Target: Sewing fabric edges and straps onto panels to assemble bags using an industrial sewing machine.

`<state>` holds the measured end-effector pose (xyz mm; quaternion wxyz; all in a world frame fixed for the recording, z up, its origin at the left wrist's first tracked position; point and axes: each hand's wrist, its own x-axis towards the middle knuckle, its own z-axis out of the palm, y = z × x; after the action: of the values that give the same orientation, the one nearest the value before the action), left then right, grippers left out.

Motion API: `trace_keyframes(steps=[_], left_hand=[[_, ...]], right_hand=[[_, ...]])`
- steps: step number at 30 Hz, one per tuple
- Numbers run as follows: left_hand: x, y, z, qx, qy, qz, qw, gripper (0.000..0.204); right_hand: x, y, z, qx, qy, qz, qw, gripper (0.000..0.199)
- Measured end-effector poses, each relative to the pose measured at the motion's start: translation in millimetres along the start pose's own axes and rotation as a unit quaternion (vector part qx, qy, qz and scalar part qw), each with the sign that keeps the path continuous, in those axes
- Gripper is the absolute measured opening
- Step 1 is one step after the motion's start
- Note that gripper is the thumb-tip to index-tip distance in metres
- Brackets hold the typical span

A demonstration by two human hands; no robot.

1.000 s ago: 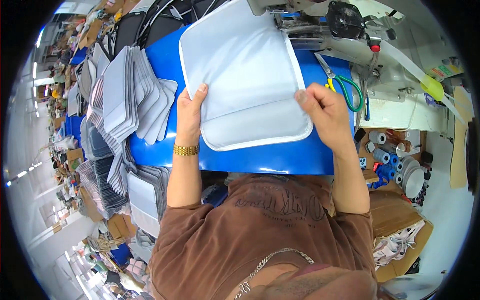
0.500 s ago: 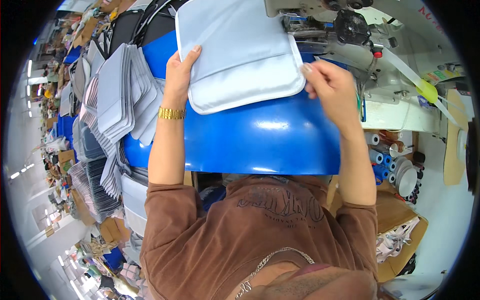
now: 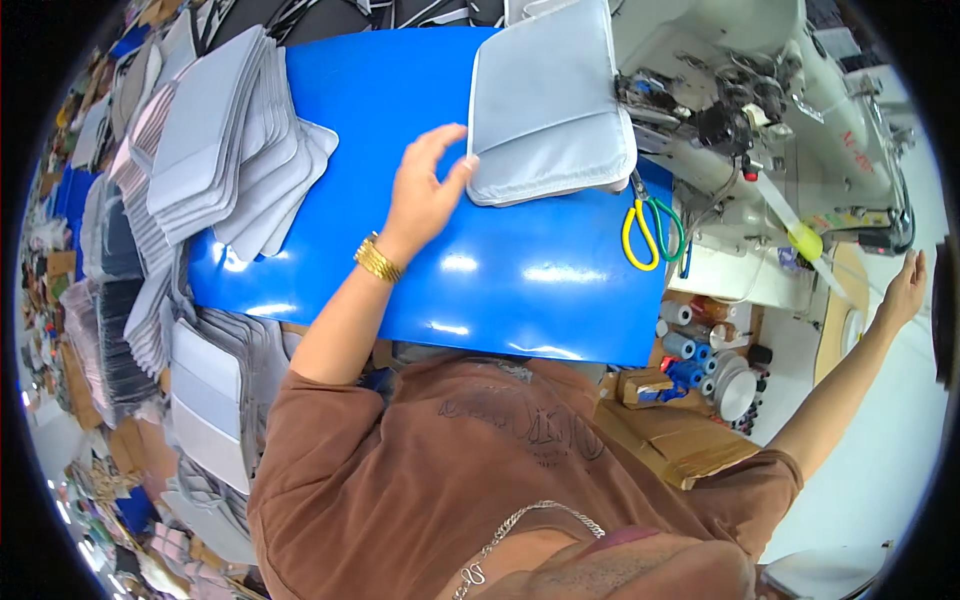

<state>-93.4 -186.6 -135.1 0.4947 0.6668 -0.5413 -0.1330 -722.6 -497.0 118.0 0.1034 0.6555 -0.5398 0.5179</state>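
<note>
A light grey padded fabric panel with pale edging and a pocket seam across it lies on the blue table sheet. Its right edge is at the needle area of a sewing machine. My left hand, with a gold watch on the wrist, is at the panel's left edge, fingers and thumb apart; whether the tips touch it is unclear. Far to the right, my right hand is raised near a black-ended lever of the machine, fingers stretched out and holding nothing visible.
Scissors with yellow and green handles lie beside the panel's lower right corner. Stacks of grey panels fan out at the left, with more panels below. Thread spools and a cardboard box stand at lower right.
My right hand has left the panel's lower right corner and swung far right. My left hand no longer grips the panel, which now lies flat. The scissors have come into sight.
</note>
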Motion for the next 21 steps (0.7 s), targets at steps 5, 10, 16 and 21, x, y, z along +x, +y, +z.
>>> trace_keyframes(steps=[5,10,16,21], left_hand=[[-27,36,15,0.035,-0.013,0.082,0.996,0.043],[-28,43,24,0.022,0.001,0.119,0.993,0.045],[-10,51,31,0.059,-0.03,0.162,0.985,0.059],[8,62,51,0.08,-0.009,0.186,0.979,0.069]], right_hand=[[92,108,8,0.061,-0.173,0.265,0.947,0.045],[-66,175,29,-0.144,-0.148,0.039,0.978,0.042],[-26,113,12,0.129,-0.067,0.115,0.983,0.052],[67,80,5,0.051,-0.18,0.224,0.956,0.048]])
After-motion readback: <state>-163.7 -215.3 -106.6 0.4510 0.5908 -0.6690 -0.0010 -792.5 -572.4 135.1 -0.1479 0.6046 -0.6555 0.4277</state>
